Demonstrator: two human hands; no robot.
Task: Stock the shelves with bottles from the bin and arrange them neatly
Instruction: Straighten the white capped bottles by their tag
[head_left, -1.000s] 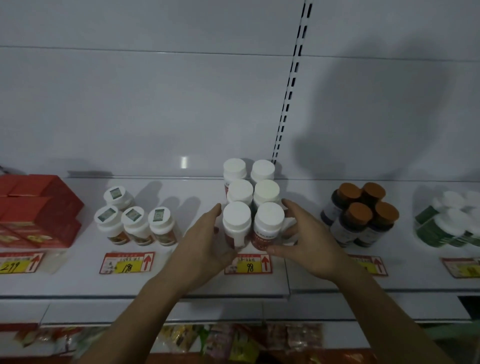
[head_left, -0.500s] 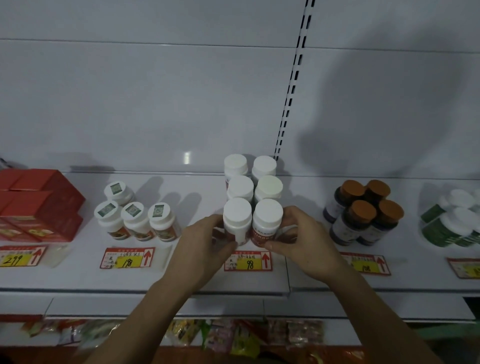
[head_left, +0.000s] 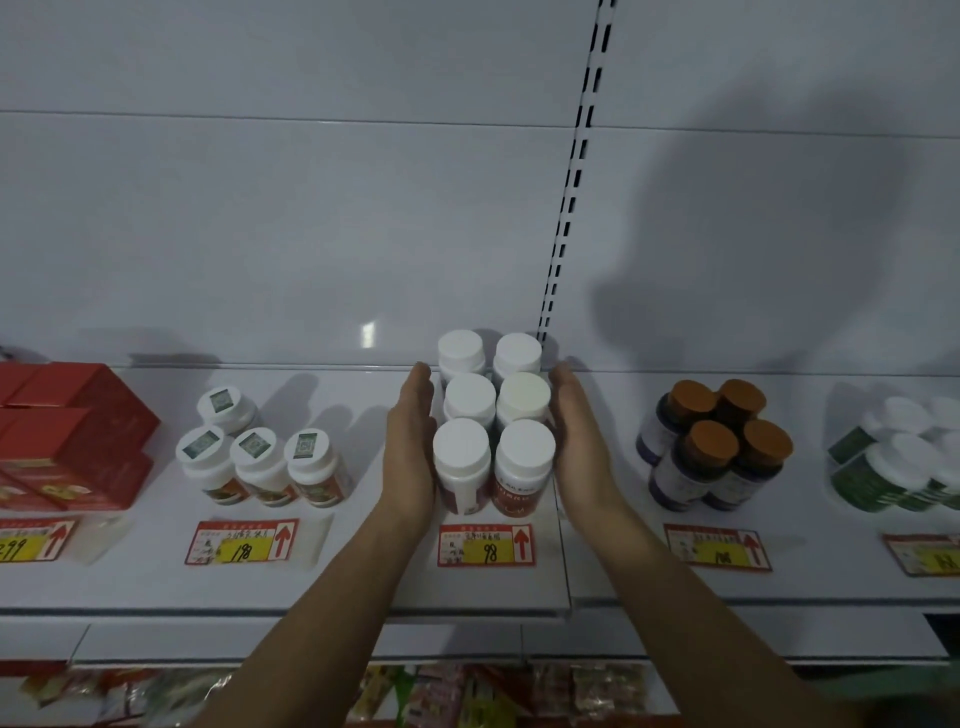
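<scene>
Several white-capped bottles with red labels (head_left: 461, 441) stand in two tight columns on the white shelf (head_left: 363, 582), just behind a price tag marked 98 (head_left: 485, 544). My left hand (head_left: 410, 457) lies flat against the left side of the block, fingers straight and pointing to the back wall. My right hand (head_left: 579, 447) mirrors it, flat against the right side. Neither hand wraps around a bottle. No bin is in view.
Left of the block stand several white bottles with green-stickered caps (head_left: 254, 457) and red boxes (head_left: 67, 441). To the right are orange-capped dark bottles (head_left: 711, 447) and green bottles (head_left: 904, 462). Packets (head_left: 467, 691) fill the shelf below. A slotted upright (head_left: 571, 182) runs up the back wall.
Both hands let go of the two front bottles, straightened and slid back along the sides of the block. The front pair now sits flush with the rows behind.
</scene>
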